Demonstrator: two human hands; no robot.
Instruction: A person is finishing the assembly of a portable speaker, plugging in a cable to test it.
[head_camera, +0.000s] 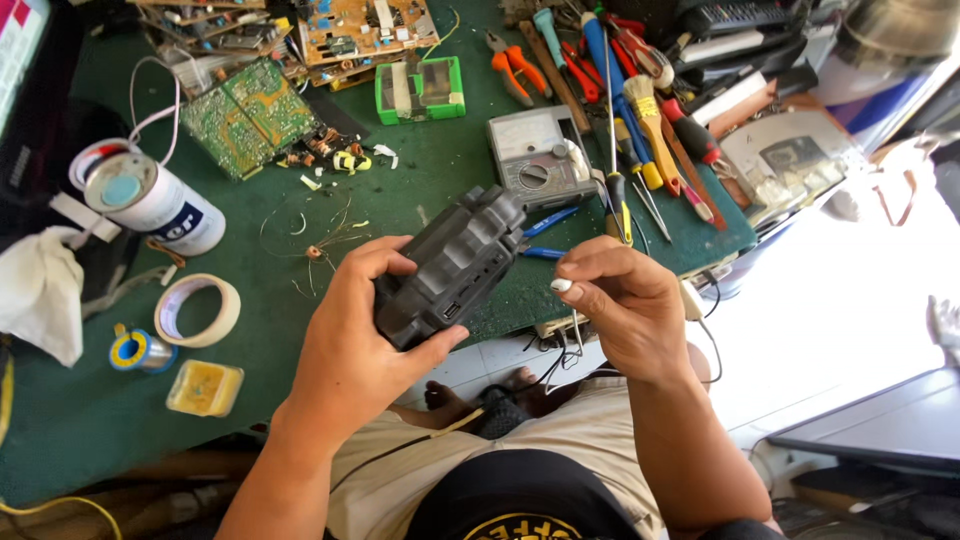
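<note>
Closest in, the left hand (355, 335) is wrapped around a chunky dark grey plastic device (452, 268), thumb pressed up along the near edge and fingers curled over the far side. It's held just above the lap at the bench edge, port end tipped toward the camera, probably to get a good look at that end. The right hand (620, 300) sits just beside it, thumb and fingertips pinched together on something tiny. I can't make out what, maybe a screw or a wire end.

Past the hands is the green bench mat (440, 160). An analog multimeter (535, 160) lies right behind the device, within easy reach. To the right a pile of screwdrivers and pliers (620, 80) fans out. Left side has a tape roll (197, 310), solder spool (138, 350) and a white can (150, 200). Bare circuit boards (250, 115) are stacked at the far edge.
</note>
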